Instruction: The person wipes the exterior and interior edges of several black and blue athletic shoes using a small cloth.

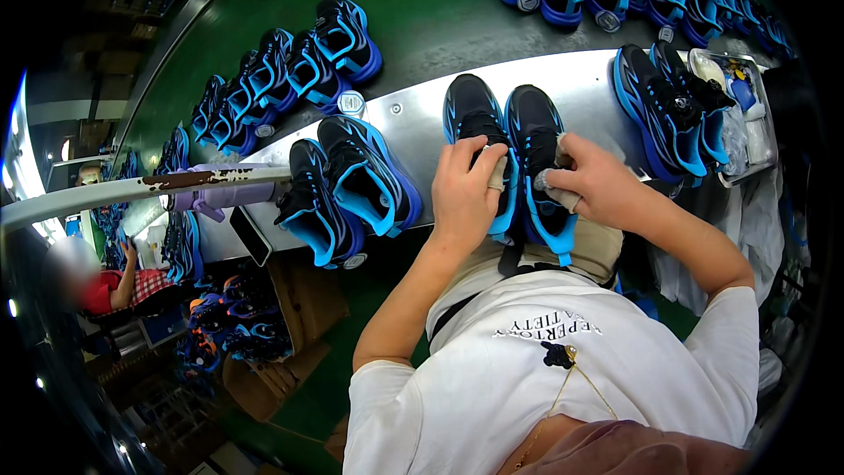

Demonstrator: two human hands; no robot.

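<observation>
A pair of black sneakers with bright blue trim stands in front of me, toes pointing away. My left hand (pixel 466 192) is closed over the lacing of the left sneaker (pixel 472 104), its fingers curled and one wearing a pale finger cover. At the right sneaker (pixel 533 120), my right hand (pixel 600 183) has its thumb and forefinger bent at the collar and tongue, both in greyish finger covers. What lies between those fingertips is partly hidden. Both heels come close to my waist.
A metal ledge (pixel 413 134) carries another sneaker pair (pixel 374 167) at left and one (pixel 655 114) at right, beside a tray (pixel 767 136) of small items. More sneakers line the green belt (pixel 413 0). A white bar (pixel 105 198), purple bottle (pixel 207 198) and phone (pixel 251 236) sit left.
</observation>
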